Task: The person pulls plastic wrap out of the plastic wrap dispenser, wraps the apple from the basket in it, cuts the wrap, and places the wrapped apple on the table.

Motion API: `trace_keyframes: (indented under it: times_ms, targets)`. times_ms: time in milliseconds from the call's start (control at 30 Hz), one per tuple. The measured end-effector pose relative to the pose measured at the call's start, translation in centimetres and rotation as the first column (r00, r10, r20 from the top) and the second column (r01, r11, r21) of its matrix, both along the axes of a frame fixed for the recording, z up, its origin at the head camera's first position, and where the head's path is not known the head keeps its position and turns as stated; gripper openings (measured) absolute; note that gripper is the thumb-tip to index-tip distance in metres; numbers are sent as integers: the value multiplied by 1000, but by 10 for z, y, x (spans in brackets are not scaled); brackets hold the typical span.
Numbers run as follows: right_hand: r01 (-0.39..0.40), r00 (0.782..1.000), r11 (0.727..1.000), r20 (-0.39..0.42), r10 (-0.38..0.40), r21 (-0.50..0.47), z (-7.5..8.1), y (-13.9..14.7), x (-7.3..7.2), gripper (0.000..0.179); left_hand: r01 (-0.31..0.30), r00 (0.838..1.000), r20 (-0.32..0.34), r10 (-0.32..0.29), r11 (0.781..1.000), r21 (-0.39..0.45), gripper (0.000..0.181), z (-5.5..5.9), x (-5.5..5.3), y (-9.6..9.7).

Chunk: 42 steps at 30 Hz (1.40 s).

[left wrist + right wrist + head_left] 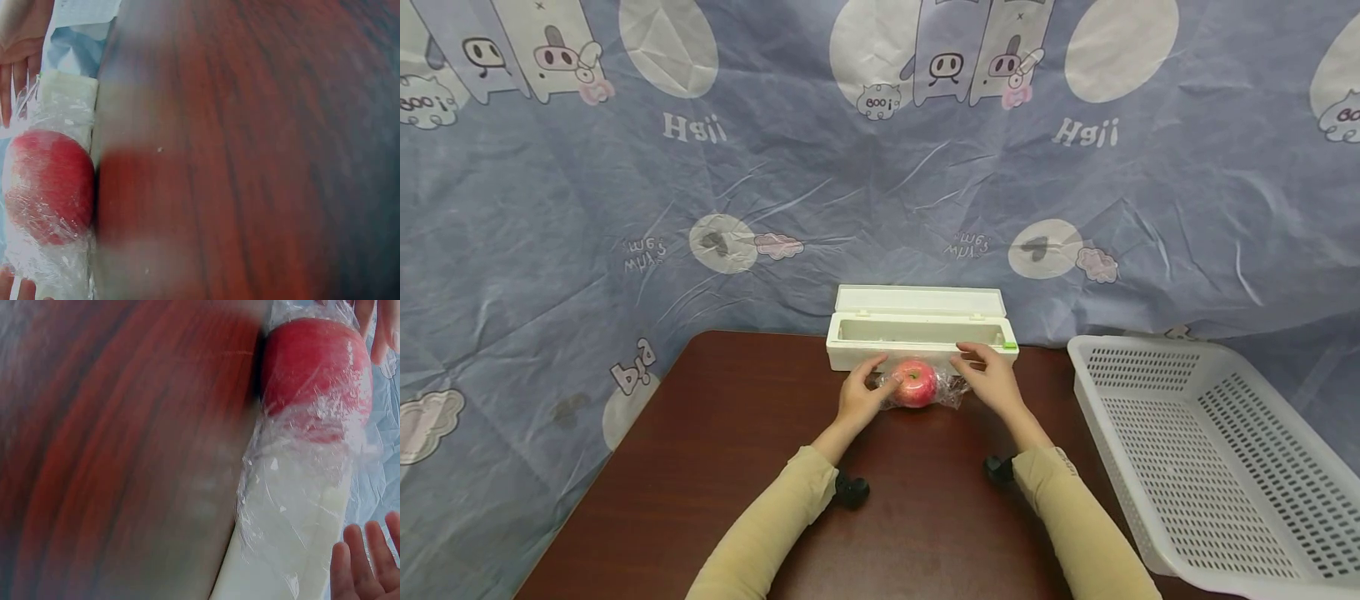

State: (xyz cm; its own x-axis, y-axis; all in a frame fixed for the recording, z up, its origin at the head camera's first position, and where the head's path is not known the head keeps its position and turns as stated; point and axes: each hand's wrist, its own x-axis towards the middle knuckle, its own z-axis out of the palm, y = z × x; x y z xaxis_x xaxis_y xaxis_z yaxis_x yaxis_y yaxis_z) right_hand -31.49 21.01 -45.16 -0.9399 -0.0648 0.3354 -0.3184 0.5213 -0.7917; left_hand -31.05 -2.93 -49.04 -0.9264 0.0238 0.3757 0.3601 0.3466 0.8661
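A red apple [915, 383] wrapped in clear plastic film [294, 487] sits on the table right in front of a long white box [880, 359]. Loose film spreads out on both sides of the fruit. To its left is my left hand [859, 395], thumb right at the wrapped apple and fingers relaxed. My right hand [994, 383] hovers at the other side, near the loose film and the box's front, its fingers extended in the right wrist view. Neither hand grips anything.
The white box's lid [920, 299] stands raised at the back, and a green piece [1010, 345] marks its right end. A large white perforated basket [1108, 446] occupies the table's right side. Behind everything hangs a printed blue-grey cloth [880, 192].
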Motion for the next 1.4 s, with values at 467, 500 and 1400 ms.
trace_keyframes:
  times_ms: [467,500,1400]
  targets:
    - [-204,975,978,82,207,-41,-12,-17,4,59,70,996,60,-67,997,-43,60,-4,1,4]
    - [-216,971,975,91,220,-52,-13,-17,4,62,72,996,59,-69,996,-49,61,-4,1,4]
    - [-180,969,980,154,192,-88,-35,-20,5,61,128,988,85,-126,992,-23,59,-11,9,4]
